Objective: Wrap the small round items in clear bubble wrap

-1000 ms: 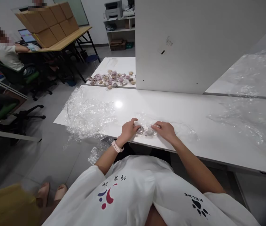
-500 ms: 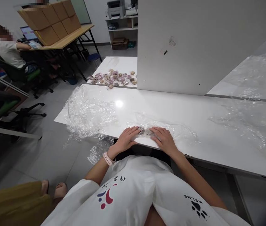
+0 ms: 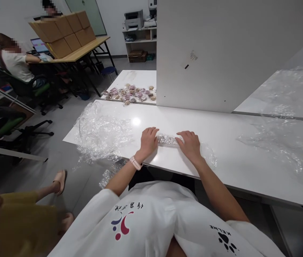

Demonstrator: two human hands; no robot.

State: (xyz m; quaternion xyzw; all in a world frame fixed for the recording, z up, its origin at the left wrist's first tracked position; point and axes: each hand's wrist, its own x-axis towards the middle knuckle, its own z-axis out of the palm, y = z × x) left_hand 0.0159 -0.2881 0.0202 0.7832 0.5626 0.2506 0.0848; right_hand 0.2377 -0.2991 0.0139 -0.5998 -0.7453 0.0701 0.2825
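Plastic roll (image 3: 167, 140), frame centre
Your left hand (image 3: 148, 140) and right hand (image 3: 190, 145) hold its ends on the worktop (image 3: 183, 119)

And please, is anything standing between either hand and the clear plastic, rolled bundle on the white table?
Nothing visible does: the left hand and right hand are at opposite ends of the bundle. The crumpled heap of clear plastic film lies farther left.
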